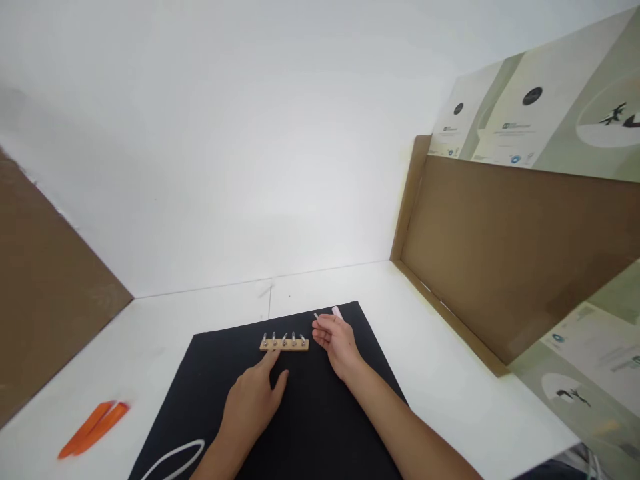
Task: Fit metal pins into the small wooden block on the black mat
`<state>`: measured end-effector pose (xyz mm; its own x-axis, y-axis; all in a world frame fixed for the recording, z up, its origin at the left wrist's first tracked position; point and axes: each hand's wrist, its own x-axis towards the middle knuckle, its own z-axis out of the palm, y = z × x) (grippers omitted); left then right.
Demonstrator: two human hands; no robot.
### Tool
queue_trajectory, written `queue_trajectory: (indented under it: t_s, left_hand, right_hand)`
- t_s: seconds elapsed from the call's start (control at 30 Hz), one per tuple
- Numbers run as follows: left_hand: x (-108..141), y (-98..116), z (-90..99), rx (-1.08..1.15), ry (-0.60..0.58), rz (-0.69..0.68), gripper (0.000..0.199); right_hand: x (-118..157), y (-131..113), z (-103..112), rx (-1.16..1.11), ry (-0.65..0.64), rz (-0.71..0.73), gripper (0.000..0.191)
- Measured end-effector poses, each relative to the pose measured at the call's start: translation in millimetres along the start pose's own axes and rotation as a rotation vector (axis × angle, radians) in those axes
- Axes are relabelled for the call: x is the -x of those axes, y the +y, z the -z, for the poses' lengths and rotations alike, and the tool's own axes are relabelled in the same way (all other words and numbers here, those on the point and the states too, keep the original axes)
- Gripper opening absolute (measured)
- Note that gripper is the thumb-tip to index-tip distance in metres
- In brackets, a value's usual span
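A small light wooden strip (284,345) lies on the black mat, with several small metal-and-clear upright pieces (285,339) in a row along it. My left hand (255,397) reaches in from below; its index fingertip is at the strip's front edge and the thumb is spread apart. To the right of the strip is my right hand (340,343), thumb and fingers pinched on a small, thin pale piece (316,316) whose tip sticks out to the left. A pale pink rod-like thing (337,312) shows behind that hand; whether it is held or lying there is unclear.
The black mat (320,427) covers the middle of the white table (435,373). Two orange strips (95,427) lie at the left, and a white cord (175,457) loops over the mat's lower left. Brown boards (500,247) stand at both sides; a white wall rises behind.
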<state>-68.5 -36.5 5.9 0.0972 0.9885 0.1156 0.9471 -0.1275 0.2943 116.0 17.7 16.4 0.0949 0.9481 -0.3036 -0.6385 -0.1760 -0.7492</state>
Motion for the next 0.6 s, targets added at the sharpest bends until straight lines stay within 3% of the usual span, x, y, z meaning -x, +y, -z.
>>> queue_trajectory:
  t_s: [0.2, 0.6]
  left_hand:
    - [-3.6, -2.8, -5.9, -0.026, 0.063, -0.026, 0.047]
    - [-14.2, -4.2, -10.2, -0.065, 0.012, -0.070, 0.052]
  right_hand:
    - [3.6, -0.1, -2.3, 0.002, 0.021, -0.017, 0.025]
    - [6.3, -1.7, -2.9, -0.071, 0.099, -0.133, 0.024]
